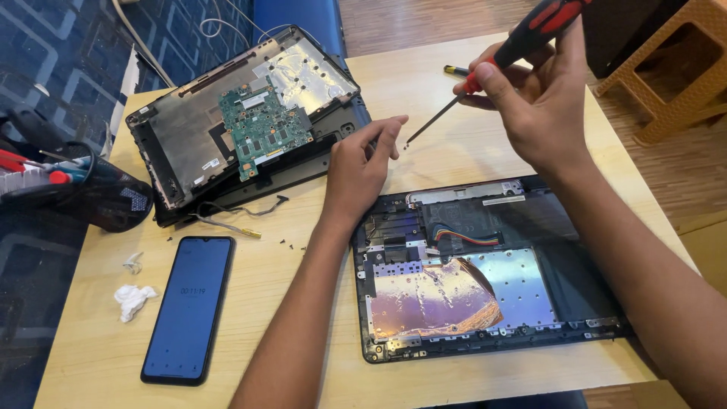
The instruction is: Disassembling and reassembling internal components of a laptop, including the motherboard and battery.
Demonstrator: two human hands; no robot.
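the right hand [541, 106] is gripping a red-and-black screwdriver [496, 64] above the wooden table [454, 144], fingers closed round the handle. its long axis is running diagonally, tip pointing down-left toward the left hand [360, 170], which is pinching thumb and forefinger just beside a tiny screw [405, 147] at the tip; whether it is touching the screw, i cannot tell. the screw could be dropping off the tip and getting lost in the opened laptop base [485, 265] below.

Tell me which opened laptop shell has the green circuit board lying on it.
The far laptop shell at the table's left corner; the near shell by the hands shows only foil and coloured wires.
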